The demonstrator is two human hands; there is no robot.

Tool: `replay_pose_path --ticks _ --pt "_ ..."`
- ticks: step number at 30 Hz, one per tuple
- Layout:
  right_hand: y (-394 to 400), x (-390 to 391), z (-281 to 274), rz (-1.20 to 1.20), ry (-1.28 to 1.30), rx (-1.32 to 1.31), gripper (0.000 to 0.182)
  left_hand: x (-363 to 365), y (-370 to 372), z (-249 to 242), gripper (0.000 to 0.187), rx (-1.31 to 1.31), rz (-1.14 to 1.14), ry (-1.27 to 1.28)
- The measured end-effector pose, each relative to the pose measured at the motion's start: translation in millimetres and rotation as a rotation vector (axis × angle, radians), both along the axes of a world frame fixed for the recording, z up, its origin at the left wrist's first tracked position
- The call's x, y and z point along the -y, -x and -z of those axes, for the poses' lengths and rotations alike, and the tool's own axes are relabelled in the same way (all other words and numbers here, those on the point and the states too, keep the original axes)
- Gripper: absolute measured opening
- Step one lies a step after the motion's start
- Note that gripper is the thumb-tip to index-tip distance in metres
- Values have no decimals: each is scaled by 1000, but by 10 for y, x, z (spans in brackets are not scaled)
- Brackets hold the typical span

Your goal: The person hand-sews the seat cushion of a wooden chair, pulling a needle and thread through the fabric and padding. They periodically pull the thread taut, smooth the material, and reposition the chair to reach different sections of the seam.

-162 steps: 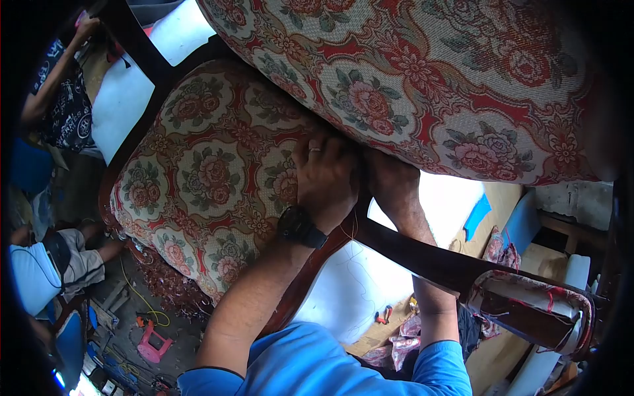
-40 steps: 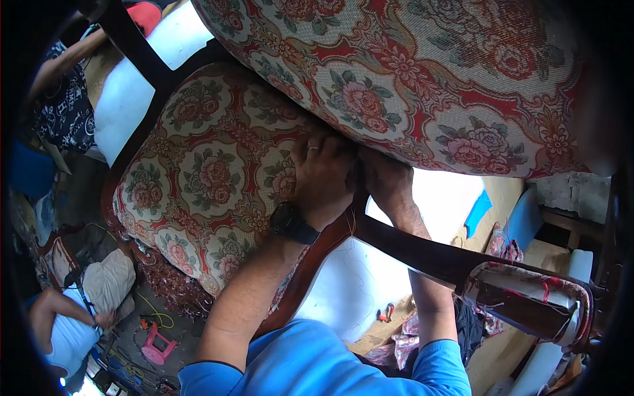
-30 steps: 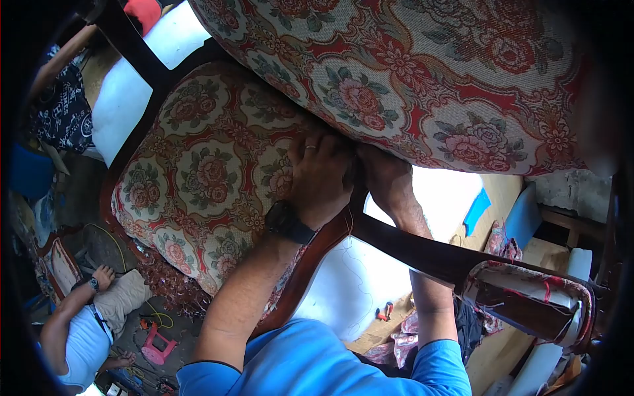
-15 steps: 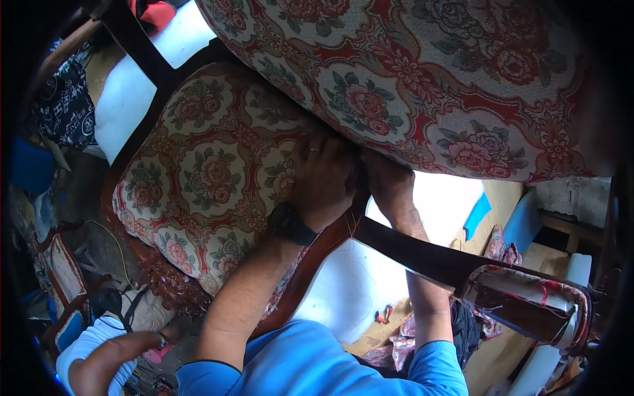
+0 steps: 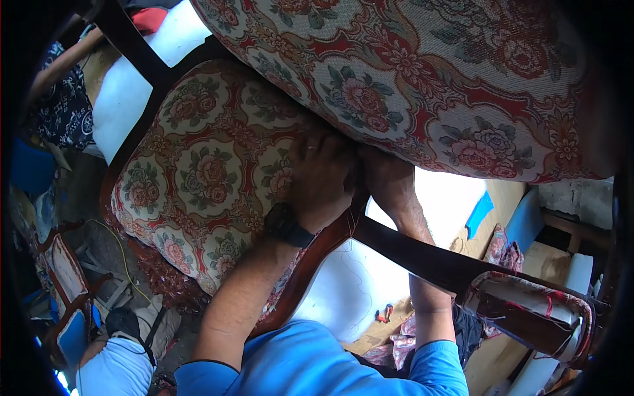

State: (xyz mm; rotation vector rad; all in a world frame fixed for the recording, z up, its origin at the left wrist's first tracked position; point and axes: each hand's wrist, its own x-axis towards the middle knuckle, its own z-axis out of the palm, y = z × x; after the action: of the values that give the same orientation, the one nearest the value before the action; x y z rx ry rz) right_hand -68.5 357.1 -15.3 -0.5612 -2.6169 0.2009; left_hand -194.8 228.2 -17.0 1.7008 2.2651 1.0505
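Observation:
A dark wood chair frame (image 5: 406,244) holds a floral upholstered panel (image 5: 208,175) in front of me. My left hand (image 5: 323,175), with a ring and a black wristwatch, lies at the panel's right edge, its fingers bent in shadow. My right hand (image 5: 389,178) reaches up behind the frame and meets the left at the dark joint. Its fingers look closed, but their tips are hidden. Just above both hands hangs the lower edge of a larger floral cushion (image 5: 370,99). Loose thread (image 5: 353,231) trails from the frame below my hands.
A padded armrest (image 5: 528,307) with torn covering juts out on the right. Beyond the frame are a white sheet (image 5: 343,290), a small red-handled tool (image 5: 384,313) and a blue scrap (image 5: 479,214). Another person (image 5: 122,356) is low on the left; a second person's arm (image 5: 69,66) shows at upper left.
My hands stay at the same joint with barely any shift. At lower left the other person has moved, the outstretched arm no longer showing and the head and back now visible.

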Motion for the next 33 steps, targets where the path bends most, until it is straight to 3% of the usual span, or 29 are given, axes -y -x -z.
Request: replay_pose_path --ticks 3,9,12,13,15,17,19,20,21,22,23,25,26,29,33 --pt "-34 -27 -2 -43 67 59 13 9 11 -1 22 -36 5 15" --pt "-123 43 -214 -72 140 56 29 65 117 -41 21 87 121 -92" --pt "-599 50 -246 84 1098 -53 33 73 165 44 18 202 145 -132" --pt "-828 78 -170 119 1112 -180 32 74 174 42 17 216 149 -150" --pt "-1132 325 3 460 1039 -528 30 102 181 29 16 246 148 -182" --pt "-1514 731 288 724 1008 -359 34 157 197 9 14 377 125 -208" --pt "-1913 1363 682 561 1223 -326 43 206 197 17 13 469 109 -210" --pt "-1821 1662 676 643 1094 -159 52 245 180 41 13 498 102 -199" --pt "-1704 1797 405 565 1059 60 64 268 168 34 13 481 101 -198" --pt "-1594 1939 486 519 1063 -53 69 289 156 28 13 465 101 -197" --pt "-1264 1898 132 375 1009 -216 66 295 147 -9 13 402 107 -211" --pt "-1041 1924 219 440 1155 -258 46 288 125 -66 13 283 128 -237" --pt "-997 1895 192 459 1277 -134 23 285 117 -84 13 228 142 -248" --pt "-1087 1977 209 500 1265 -195 22 306 70 -87 12 161 116 -206" --pt "-1110 2003 -476 335 1332 -321 26 255 -93 -30 12 87 7 -58"
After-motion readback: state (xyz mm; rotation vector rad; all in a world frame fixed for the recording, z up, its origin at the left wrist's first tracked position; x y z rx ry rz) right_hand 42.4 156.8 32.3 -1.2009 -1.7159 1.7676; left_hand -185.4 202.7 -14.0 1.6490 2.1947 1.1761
